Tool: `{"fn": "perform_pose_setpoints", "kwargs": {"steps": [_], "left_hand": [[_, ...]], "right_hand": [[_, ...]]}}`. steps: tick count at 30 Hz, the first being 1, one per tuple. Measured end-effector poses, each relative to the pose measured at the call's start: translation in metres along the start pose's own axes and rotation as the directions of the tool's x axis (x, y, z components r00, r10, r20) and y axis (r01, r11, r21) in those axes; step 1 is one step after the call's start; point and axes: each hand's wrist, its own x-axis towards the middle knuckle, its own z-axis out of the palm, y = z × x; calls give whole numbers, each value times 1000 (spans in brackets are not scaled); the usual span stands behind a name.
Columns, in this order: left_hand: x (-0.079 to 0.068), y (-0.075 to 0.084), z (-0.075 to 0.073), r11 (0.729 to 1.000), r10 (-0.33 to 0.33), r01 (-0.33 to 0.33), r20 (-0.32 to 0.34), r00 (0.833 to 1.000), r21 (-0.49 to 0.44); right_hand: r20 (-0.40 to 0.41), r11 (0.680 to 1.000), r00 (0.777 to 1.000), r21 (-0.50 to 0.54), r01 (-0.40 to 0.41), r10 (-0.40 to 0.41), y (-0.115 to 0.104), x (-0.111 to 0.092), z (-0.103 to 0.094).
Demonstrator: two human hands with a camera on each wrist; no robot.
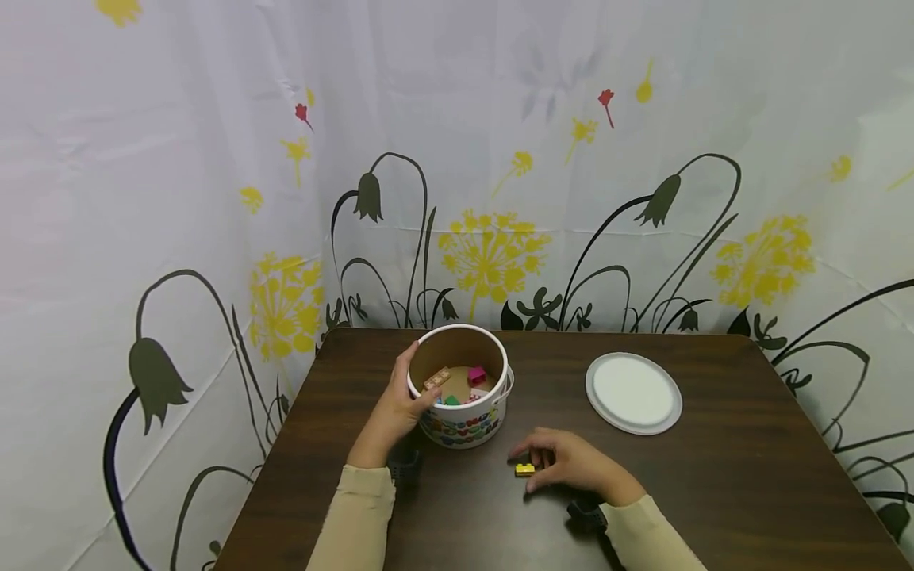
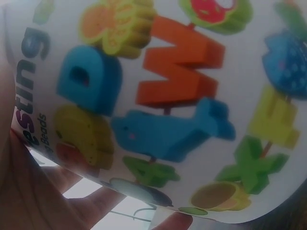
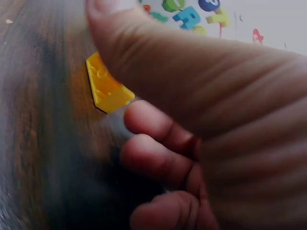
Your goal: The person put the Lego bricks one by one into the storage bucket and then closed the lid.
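Note:
My left hand [image 1: 401, 404] grips the near-left rim of a white bucket [image 1: 466, 432], its thumb over the edge and its fingers along the outside. Colourful letters and animals are printed on the bucket's wall [image 2: 168, 172]. Inside it lie several toy bricks, among them a tan brick [image 1: 437, 378] and a pink brick [image 1: 476, 375]. To the right of the bucket, my right hand [image 1: 571, 460] is low over the table, thumb and index finger spread about a small yellow toy brick [image 1: 524, 469]. That yellow brick [image 3: 108, 91] shows its hollow underside in the right wrist view, partly hidden by the thumb.
A round white lid [image 1: 634, 394] lies on the dark wooden table [image 1: 721, 476], right of the bucket. Behind the table's far edge hangs a white curtain [image 1: 457, 119] printed with flowers. The bucket's handle [image 1: 508, 384] hangs on its right side.

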Motion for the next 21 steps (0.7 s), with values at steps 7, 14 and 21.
{"fn": "perform_pose_setpoints", "kwargs": {"steps": [7,14,21], "left_hand": [[-3,1,2,1000,3,-3,10,1000,4],[-1,-2,1,1000,-3,3,6,1000,5],[1,-2,0,1000,12,-12,4,1000,9]], "right_hand": [[-42,995,999,-89,-38,34,-8,-1,8],[-159,910,971,403,-102,179,9,-2,0],[-177,909,961,395,-129,214,10,2,-1]]}}
